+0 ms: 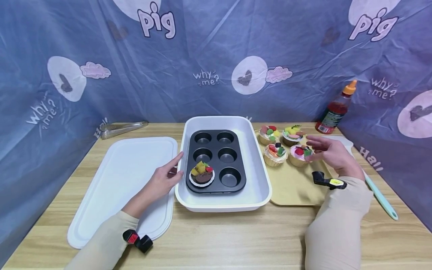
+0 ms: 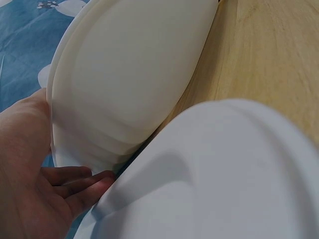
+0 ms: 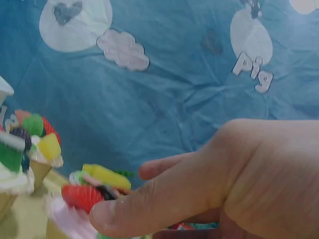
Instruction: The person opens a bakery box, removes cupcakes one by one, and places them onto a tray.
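My left hand holds the left rim of a white rectangular basin; in the left wrist view its bent fingers lie against the outer wall. Inside the basin sits a dark muffin tin with a chocolate cupcake in its front left cup. Over on the right, my right hand reaches over a pink-frosted cupcake, fingers apart. Its thumb overlaps that cupcake in the right wrist view; firm contact is unclear. Beside it stand an orange-and-white-topped cupcake and others.
The cupcakes stand on a yellow board. A white tray lies left of the basin, with metal tongs behind. At right are a red sauce bottle and a spatula with a mint handle. A blue cloth hangs behind.
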The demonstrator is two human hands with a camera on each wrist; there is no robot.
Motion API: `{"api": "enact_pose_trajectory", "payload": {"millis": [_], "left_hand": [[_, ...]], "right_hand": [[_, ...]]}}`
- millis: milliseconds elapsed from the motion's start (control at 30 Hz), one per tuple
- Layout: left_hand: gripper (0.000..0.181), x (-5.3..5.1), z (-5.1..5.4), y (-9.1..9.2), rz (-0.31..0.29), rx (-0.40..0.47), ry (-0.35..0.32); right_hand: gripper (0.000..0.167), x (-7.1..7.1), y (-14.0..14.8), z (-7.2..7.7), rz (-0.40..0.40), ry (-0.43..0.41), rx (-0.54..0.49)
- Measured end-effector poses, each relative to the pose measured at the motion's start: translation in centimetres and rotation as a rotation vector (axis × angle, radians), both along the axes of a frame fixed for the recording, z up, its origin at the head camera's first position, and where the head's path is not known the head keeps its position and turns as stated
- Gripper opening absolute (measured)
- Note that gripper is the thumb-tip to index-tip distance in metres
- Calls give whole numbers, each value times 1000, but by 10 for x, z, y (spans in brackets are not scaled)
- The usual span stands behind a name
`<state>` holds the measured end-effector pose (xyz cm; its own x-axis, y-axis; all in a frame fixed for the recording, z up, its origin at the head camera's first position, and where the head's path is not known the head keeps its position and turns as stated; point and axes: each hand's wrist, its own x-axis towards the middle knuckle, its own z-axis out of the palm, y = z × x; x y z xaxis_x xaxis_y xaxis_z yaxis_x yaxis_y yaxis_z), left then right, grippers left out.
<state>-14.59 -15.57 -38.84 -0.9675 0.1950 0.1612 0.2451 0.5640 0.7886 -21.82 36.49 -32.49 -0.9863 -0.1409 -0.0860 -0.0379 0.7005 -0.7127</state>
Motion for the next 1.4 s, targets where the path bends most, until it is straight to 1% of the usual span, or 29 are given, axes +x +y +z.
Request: {"api": "enact_pose_trajectory", "payload": {"millis": [133,267,433,533,633,767,900,1067,1133,1300,1400], "left_hand": [[62,0,0,0,2,-4,-3],[62,0,0,0,6,-9,-5],[61,0,0,0,7,-10,-6],[61,0,0,0,8,-10,-6],[61,0,1,0,5,-10,-6],[60,1,1,0,2,-8,-8],[61,0,0,-1,3,-6,-8],[62,0,0,-1,0,-5,-7],[61,0,0,-1,-2,-7,-10],[60,0,1,0,-7,-10,-13],[61,0,0,0,-3,-10,-16]], "right_hand": [[85,1,-11,12,7,38,45],[82,1,-31,25,45,52,38],[77,-1,-62,37,105,36,-31],[73,-2,-81,41,165,45,-73],[70,-5,-99,42,236,62,-103],[68,-7,-121,43,335,108,-98],[68,-7,-142,42,409,127,-82],[66,-6,-168,40,488,78,-93],[67,-4,-178,40,517,53,-117],[68,2,-198,37,561,1,-137],[66,4,-210,33,604,-12,-134]]}}
